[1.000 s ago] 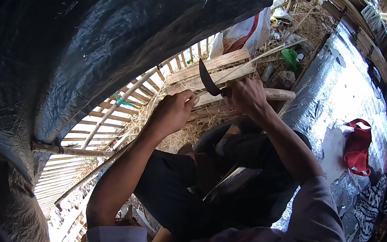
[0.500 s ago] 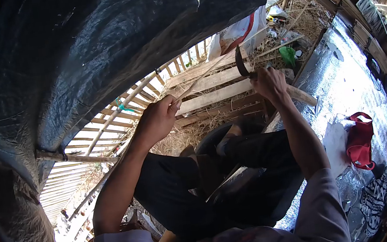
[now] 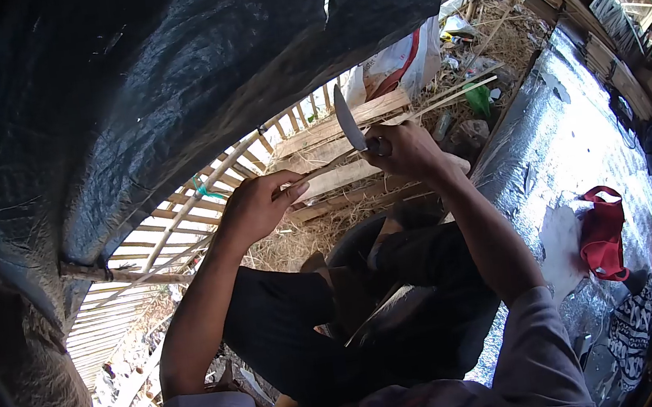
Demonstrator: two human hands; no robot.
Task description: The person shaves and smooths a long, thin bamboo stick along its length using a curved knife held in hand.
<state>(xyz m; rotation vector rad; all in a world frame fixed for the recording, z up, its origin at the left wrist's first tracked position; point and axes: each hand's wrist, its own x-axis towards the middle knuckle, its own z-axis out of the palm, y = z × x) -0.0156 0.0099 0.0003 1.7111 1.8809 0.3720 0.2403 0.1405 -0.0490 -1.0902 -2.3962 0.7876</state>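
Observation:
My left hand (image 3: 259, 205) is closed, pinching a thin bamboo strip (image 3: 330, 167) between thumb and fingers. The strip runs up to the right toward the knife and my other hand. A knife with a curved blade (image 3: 347, 119) is gripped in my right hand (image 3: 407, 149), its fingers wrapped round the handle. The blade points up and away, its broad face catching the light. Its base is close to the strip; whether they touch I cannot tell. Both hands are above my lap, in front of my bent knees.
Wooden planks (image 3: 355, 173) and straw lie beyond my hands. A bamboo slat fence (image 3: 159, 236) is at the left. Dark plastic sheeting (image 3: 187, 66) hangs overhead. To the right a silvery sheet (image 3: 553, 127) carries a red cloth item (image 3: 603, 239). A white sack (image 3: 406, 59) stands behind.
My right hand and the knife have moved left, closer to my left hand. The blade has turned to show its bright face. My left hand has shifted slightly left and down.

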